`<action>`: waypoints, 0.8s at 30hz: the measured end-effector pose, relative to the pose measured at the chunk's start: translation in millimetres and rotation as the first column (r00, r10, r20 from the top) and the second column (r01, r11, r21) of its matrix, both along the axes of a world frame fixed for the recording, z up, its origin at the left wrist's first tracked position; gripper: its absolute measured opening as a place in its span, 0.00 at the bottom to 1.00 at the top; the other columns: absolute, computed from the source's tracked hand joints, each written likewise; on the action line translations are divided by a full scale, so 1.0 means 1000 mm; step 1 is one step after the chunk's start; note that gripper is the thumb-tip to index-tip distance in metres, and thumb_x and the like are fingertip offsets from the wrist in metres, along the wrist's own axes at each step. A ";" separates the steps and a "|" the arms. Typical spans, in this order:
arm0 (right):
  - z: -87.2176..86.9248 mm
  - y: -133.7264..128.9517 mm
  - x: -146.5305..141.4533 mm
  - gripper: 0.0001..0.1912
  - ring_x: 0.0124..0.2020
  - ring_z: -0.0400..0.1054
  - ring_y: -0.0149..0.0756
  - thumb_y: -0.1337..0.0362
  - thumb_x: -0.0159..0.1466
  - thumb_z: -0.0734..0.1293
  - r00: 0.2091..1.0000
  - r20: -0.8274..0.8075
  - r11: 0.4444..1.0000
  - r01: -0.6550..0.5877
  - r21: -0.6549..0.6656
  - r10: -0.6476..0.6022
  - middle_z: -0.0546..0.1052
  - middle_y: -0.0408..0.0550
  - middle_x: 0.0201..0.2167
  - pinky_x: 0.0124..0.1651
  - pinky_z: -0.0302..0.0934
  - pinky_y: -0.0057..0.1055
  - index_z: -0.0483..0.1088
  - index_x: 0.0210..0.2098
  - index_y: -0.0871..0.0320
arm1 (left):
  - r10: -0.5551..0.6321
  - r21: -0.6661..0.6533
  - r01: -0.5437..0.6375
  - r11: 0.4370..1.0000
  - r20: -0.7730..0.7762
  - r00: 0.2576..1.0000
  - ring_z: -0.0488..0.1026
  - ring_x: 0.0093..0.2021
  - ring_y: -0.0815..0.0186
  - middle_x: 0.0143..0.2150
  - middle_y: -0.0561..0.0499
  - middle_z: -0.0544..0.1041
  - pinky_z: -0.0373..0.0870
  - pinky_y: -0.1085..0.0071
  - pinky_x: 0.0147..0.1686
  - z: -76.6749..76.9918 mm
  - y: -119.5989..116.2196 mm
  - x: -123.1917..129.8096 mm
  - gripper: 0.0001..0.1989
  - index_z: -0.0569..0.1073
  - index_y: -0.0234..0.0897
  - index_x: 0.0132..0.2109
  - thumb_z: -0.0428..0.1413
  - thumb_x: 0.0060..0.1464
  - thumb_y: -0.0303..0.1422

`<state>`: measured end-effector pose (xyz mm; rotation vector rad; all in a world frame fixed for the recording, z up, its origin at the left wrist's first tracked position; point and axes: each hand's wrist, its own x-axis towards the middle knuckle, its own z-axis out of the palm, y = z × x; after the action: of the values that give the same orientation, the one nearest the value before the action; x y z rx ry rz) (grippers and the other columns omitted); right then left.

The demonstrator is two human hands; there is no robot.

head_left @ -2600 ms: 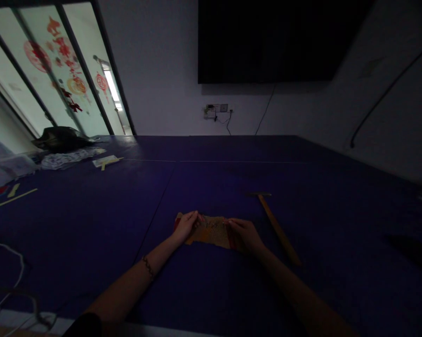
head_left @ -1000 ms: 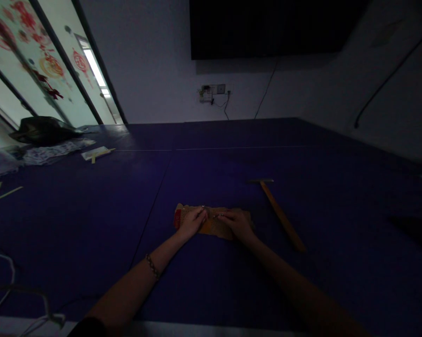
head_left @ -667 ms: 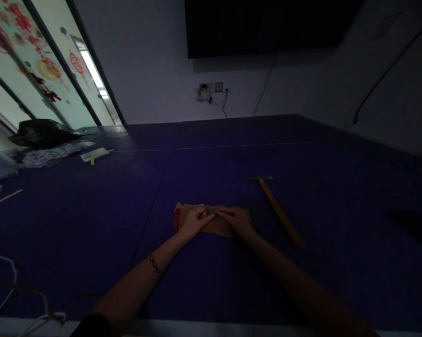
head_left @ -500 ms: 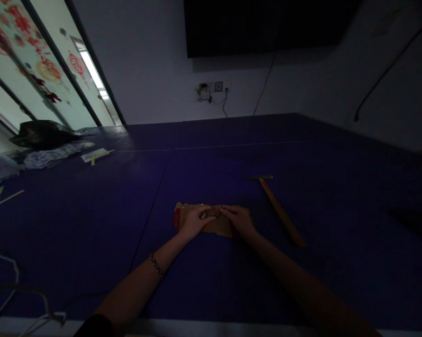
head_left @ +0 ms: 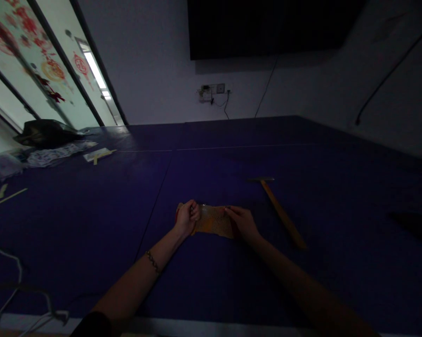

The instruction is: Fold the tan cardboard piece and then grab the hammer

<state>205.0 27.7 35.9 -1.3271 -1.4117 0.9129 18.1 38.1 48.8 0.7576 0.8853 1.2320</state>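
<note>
A flat brown-and-orange piece [head_left: 213, 224], like a flattened packet or cardboard with red ends, lies on the dark blue table. Over its left end, my left hand [head_left: 187, 218] is curled into a fist; whatever it holds, if anything, is hidden. My right hand [head_left: 242, 221] is above the right end, thumb and fingertips pinched together. A tiny thing may be between them, but it is too dark and small to name. Some small shiny bits show at the far edge of the brown piece. To the right of my right hand lies a hammer [head_left: 283, 213] with a wooden handle.
White cables [head_left: 12, 290] loop at the near left. A black bag [head_left: 47, 133], papers [head_left: 58, 154] and a small white box [head_left: 98, 154] with yellow strips sit at the far left. A dark object [head_left: 412, 224] lies at the right. A wall stands behind the table.
My left hand has moved left, away from my right hand, and curled into a fist. The brown item between both hands no longer shows there. My right hand stays nearly in place, still pinching.
</note>
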 end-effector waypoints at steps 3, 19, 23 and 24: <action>0.006 -0.005 0.000 0.16 0.34 0.73 0.43 0.53 0.54 0.63 1.000 -0.010 1.000 0.020 0.016 -0.020 0.80 0.48 0.32 0.38 0.65 0.37 0.77 0.31 0.57 | -0.043 -0.106 0.054 0.993 0.106 0.993 0.52 0.12 0.78 0.14 0.60 0.55 0.51 0.80 0.15 0.005 -0.005 0.002 0.16 0.57 0.36 0.21 0.46 0.55 0.32; 0.022 -0.040 -0.021 0.15 0.15 0.56 0.26 0.62 0.54 0.62 0.929 0.341 0.990 -0.131 -0.060 0.144 0.62 0.38 0.10 0.20 0.44 0.25 0.63 0.12 0.59 | -0.060 -0.483 0.226 0.846 0.335 0.940 0.68 0.22 0.73 0.23 0.50 0.70 0.65 0.77 0.27 0.033 -0.051 0.035 0.18 0.67 0.31 0.28 0.42 0.61 0.36; 0.014 -0.036 -0.021 0.17 0.14 0.56 0.25 0.63 0.53 0.63 0.925 0.352 0.985 -0.101 -0.142 0.145 0.61 0.37 0.08 0.18 0.43 0.24 0.60 0.10 0.59 | -0.112 -0.454 0.257 0.853 0.321 0.940 0.67 0.22 0.72 0.20 0.52 0.67 0.65 0.76 0.29 0.033 -0.057 0.037 0.19 0.67 0.31 0.25 0.43 0.61 0.35; 0.013 -0.036 -0.020 0.17 0.13 0.56 0.25 0.62 0.53 0.64 0.925 0.351 0.983 -0.095 -0.155 0.145 0.61 0.37 0.08 0.18 0.44 0.23 0.60 0.10 0.59 | -0.118 -0.443 0.256 0.859 0.316 0.941 0.67 0.21 0.72 0.18 0.53 0.66 0.65 0.76 0.29 0.033 -0.058 0.038 0.19 0.67 0.31 0.24 0.43 0.61 0.33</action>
<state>184.5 -8.4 49.3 -1.5841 -1.7547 0.8878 55.7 -19.7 82.0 0.2522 0.8132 0.8623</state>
